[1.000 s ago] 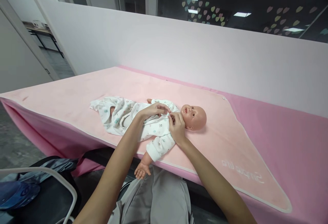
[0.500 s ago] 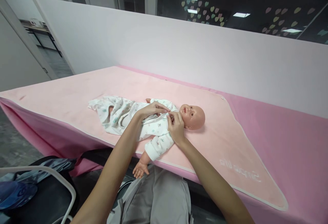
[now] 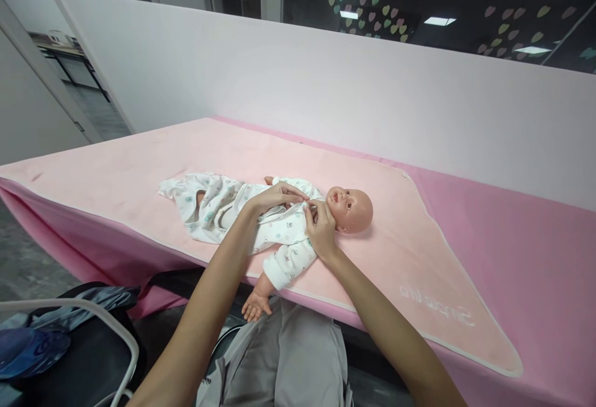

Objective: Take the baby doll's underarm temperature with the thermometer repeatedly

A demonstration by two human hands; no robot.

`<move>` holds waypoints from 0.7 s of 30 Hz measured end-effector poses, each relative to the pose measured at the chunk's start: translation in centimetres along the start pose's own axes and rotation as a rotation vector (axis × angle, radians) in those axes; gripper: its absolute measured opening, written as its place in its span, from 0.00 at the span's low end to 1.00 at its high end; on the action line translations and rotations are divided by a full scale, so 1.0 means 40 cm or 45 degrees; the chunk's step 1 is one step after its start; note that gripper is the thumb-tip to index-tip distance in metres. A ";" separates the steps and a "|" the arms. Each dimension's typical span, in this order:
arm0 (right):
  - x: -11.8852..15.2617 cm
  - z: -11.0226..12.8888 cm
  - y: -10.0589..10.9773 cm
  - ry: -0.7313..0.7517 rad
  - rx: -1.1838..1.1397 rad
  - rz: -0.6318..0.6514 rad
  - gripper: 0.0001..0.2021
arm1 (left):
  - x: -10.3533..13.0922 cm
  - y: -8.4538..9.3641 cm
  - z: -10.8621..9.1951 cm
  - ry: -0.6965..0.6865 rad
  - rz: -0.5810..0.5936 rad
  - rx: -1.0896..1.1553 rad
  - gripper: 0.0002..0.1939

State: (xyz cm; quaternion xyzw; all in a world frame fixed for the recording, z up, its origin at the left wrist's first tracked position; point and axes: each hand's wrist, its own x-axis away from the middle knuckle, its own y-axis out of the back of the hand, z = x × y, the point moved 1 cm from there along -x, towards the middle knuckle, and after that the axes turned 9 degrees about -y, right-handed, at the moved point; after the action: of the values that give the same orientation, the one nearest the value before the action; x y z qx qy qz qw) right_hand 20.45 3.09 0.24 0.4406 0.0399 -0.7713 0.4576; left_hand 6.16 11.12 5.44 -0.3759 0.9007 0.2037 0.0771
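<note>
A baby doll (image 3: 350,210) lies on its back, head to the right, dressed in a white patterned romper (image 3: 279,233). The romper's front edges part along the belly, and its lower legs spread loosely to the left. My left hand (image 3: 278,197) rests over the chest, its fingertips pinched on the romper's front near the neck. Right beside it, my right hand (image 3: 321,224) pinches the same edge below the doll's chin. The fingertips of both hands nearly meet; any fastener between them is too small to make out. One doll arm (image 3: 258,298) hangs over the table's near edge.
Under the doll a peach mat (image 3: 395,258) covers much of the pink-draped table (image 3: 526,239). A white wall (image 3: 326,97) with a dark window above runs along the far side. At lower left stands a chair (image 3: 112,326) with cloth and a blue item on it.
Both hands stay at the doll's neckline with only slight finger movement. The whole view has shifted a little; the doll lies as before.
</note>
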 end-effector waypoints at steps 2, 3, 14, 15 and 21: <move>0.000 -0.001 0.000 0.003 0.006 0.000 0.07 | -0.001 0.001 0.003 0.002 0.020 0.004 0.16; 0.000 -0.001 0.000 0.005 0.011 0.000 0.07 | -0.002 0.002 0.004 0.006 0.028 0.008 0.16; -0.001 -0.005 0.000 0.012 0.019 0.003 0.08 | -0.004 0.004 0.006 0.034 0.024 0.012 0.17; -0.001 -0.005 0.000 0.011 0.019 0.006 0.08 | -0.005 0.004 0.006 0.036 0.026 0.008 0.17; -0.001 -0.003 -0.001 0.025 0.026 -0.014 0.07 | -0.005 0.006 0.012 0.006 0.045 0.026 0.17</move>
State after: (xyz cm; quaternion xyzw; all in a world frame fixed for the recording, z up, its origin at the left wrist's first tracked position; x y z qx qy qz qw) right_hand 20.50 3.19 0.17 0.4527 0.0390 -0.7697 0.4484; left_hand 6.13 11.60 5.14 -0.3597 0.9093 0.1951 0.0753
